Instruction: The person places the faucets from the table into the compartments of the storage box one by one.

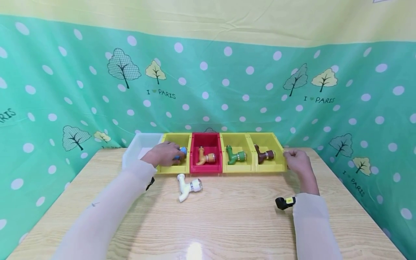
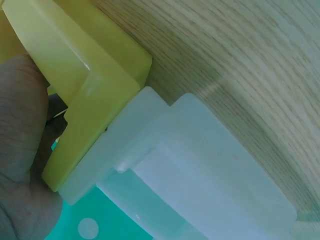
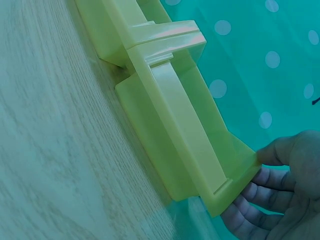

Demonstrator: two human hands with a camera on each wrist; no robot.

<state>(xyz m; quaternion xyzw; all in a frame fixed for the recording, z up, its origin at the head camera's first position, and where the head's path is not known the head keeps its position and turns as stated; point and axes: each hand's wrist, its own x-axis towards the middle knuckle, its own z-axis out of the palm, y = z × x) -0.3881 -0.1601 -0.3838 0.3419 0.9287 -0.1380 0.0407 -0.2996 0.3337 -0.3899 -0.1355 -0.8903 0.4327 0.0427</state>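
Note:
My left hand [image 1: 166, 153] reaches down into the yellow bin second from the left, its fingers curled over a blue faucet [image 1: 183, 153] that they partly cover. In the left wrist view, the palm lies against that yellow bin's wall [image 2: 107, 95]; the faucet is out of sight there. At the row's right end, my right hand [image 1: 297, 160] pinches the side wall of the last yellow bin [image 3: 220, 200] between thumb and fingers. A white faucet [image 1: 183, 187] with a silver-banded knob lies on the table in front of the bins.
An orange faucet [image 1: 205, 157] lies in the red bin [image 1: 206, 138], a green faucet [image 1: 235, 156] and a brown faucet [image 1: 265, 155] in yellow bins. The translucent white bin [image 1: 143, 139] stands at the left end. A patterned green cloth [image 1: 227, 108] hangs behind the wooden table [image 1: 234, 216].

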